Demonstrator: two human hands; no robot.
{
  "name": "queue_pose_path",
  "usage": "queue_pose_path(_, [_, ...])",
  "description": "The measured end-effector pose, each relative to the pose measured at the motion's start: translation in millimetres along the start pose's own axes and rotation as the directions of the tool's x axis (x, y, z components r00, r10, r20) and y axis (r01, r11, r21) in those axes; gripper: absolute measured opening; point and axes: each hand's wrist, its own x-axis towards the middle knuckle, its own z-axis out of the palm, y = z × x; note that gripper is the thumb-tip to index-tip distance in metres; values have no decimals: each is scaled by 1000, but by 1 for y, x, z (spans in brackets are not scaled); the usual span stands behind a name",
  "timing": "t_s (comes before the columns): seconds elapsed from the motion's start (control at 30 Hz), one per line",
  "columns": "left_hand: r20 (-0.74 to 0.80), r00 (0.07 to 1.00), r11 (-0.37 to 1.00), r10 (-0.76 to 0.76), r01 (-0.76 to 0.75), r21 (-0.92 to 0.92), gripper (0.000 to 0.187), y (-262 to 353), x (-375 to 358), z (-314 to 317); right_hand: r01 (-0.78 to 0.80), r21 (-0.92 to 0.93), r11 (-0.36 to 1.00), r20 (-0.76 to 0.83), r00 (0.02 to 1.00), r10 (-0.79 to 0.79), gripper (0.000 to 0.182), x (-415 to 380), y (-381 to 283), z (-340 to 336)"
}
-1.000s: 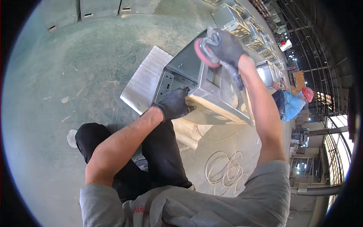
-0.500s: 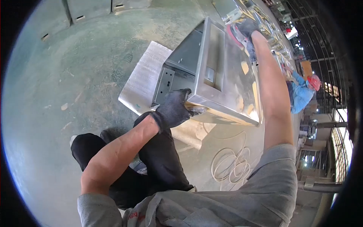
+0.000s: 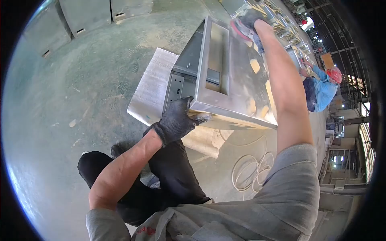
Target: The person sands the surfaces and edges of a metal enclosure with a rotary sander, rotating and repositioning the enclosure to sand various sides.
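A bare metal cabinet (image 3: 241,76) lies in front of me, with a rectangular opening in its near frame and tan filler patches (image 3: 254,66) on its broad face. My left hand (image 3: 175,120), in a dark knit glove, is closed round the cabinet's near lower corner. My right hand (image 3: 251,20), also gloved, reaches to the far end of the broad face. It is closed on a power sander (image 3: 241,32) with a red edge, which is against the far edge of that face. The hand partly covers the sander, and its fingers are blurred.
A pale foam sheet (image 3: 152,76) lies under the cabinet. A coiled light hose (image 3: 237,174) rests on the floor near my right side. Grey metal panels (image 3: 86,20) stand at upper left. A co-worker in blue (image 3: 323,94) works at the right beside more metal pieces.
The cabinet appears slightly further left as the view shifts. My right hand and the sander remain at its far end. My left hand keeps its hold on the corner.
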Motion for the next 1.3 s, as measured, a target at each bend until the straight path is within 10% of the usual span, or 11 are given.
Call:
queue_pose_path(0.53, [-16, 997, 996, 78, -79, -49, 51, -1, -2, -5, 122, 293, 948, 127, 978, -165, 56, 28, -30, -14])
queue_pose_path(0.63, [21, 1000, 999, -8, 9, -43, 50, -8, -2, -1, -319, 935, 157, 334, 939, -81, 54, 34, 33, 33])
queue_pose_path(0.67, [67, 998, 999, -18, 20, -38, 49, -4, 0, -3, -248, 859, 449, 306, 950, -62, 53, 28, 35, 24])
queue_pose_path(0.73, [45, 999, 1000, 3, -2, -14, 48, -7, 1, -2, 101, 58, 993, 265, 958, -113, 51, 5, 28, -5])
queue_pose_path(0.83, [25, 999, 999, 36, -36, 13, 47, -7, 2, 2, 144, -224, 964, 278, 957, -78, 52, -15, 26, -22])
queue_pose_path(1.13, [0, 1000, 999, 26, -26, -39, 46, -6, 0, 2, 125, 55, 991, 362, 922, -136, 60, -2, -65, -57])
queue_pose_path(1.3, [26, 1000, 997, 4, -2, -83, 48, -1, -1, -6, 338, 0, 941, 72, 939, -337, 51, -15, -128, -78])
